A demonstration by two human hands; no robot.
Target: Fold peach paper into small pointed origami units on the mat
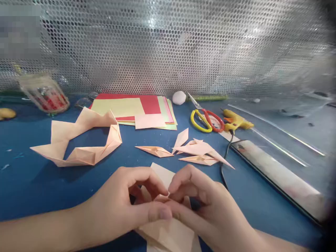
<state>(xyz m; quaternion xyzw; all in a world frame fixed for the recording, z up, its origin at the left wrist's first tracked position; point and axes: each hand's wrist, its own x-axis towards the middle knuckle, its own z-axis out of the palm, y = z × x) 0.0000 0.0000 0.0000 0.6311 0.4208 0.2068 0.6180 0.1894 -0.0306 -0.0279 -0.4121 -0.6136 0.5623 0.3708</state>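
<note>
While both hands press together low on the blue table (31,182), the left hand (123,206) and right hand (207,210) pinch a peach paper sheet (168,234) between closed fingertips; folded paper points (196,150) lie just beyond. Scissors (207,120) rest farther back.

scissors (204,112) beside a glue gun (236,121); coloured paper stack (118,106) and jar (44,93) by the mesh wall (168,42).

1 head-worn view, tipped forward and down over the blue table (26,196), mesh wall (157,45) ahead, left hand (118,206) and right hand (210,210) close below.
</note>
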